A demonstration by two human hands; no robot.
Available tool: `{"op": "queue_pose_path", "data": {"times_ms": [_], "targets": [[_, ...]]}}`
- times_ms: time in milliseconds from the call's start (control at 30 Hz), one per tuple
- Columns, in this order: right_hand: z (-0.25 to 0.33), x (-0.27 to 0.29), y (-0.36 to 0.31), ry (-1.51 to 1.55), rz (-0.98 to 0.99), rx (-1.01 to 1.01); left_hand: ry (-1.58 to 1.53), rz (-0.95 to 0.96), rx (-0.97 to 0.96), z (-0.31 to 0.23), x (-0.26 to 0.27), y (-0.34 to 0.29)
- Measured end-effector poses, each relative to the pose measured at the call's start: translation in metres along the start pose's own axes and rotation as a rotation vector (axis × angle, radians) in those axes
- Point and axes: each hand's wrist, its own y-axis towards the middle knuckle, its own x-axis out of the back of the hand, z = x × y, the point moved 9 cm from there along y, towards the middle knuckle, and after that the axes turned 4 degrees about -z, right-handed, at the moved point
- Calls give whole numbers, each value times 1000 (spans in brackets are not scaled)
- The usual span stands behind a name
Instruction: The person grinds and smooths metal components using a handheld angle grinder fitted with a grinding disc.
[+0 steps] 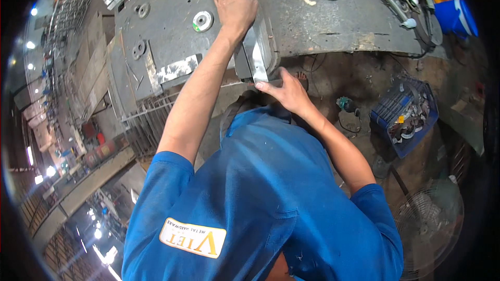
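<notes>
Touching a metal strip, the left hand lies spread, the right hand loosely parted.

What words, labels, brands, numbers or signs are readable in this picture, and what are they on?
White patch on the blue work shirt: upside-down lettering, large orange and small dark; legible, but I don't copy printed words.
Round disc with a green edge: any marking is too small to read.
Yellow tag in the crate: too small to tell.
Shiny metal strip: no lettering I can make out.
</notes>
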Motion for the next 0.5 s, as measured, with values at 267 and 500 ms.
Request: {"op": "queue_pose_path", "data": {"times_ms": [267,500], "targets": [[-3,0,5,84,-21,-33,-42,59,42,-9,5,4],[-8,-9,12,298,70,-59,-71,10,27,-5,7,4]]}}
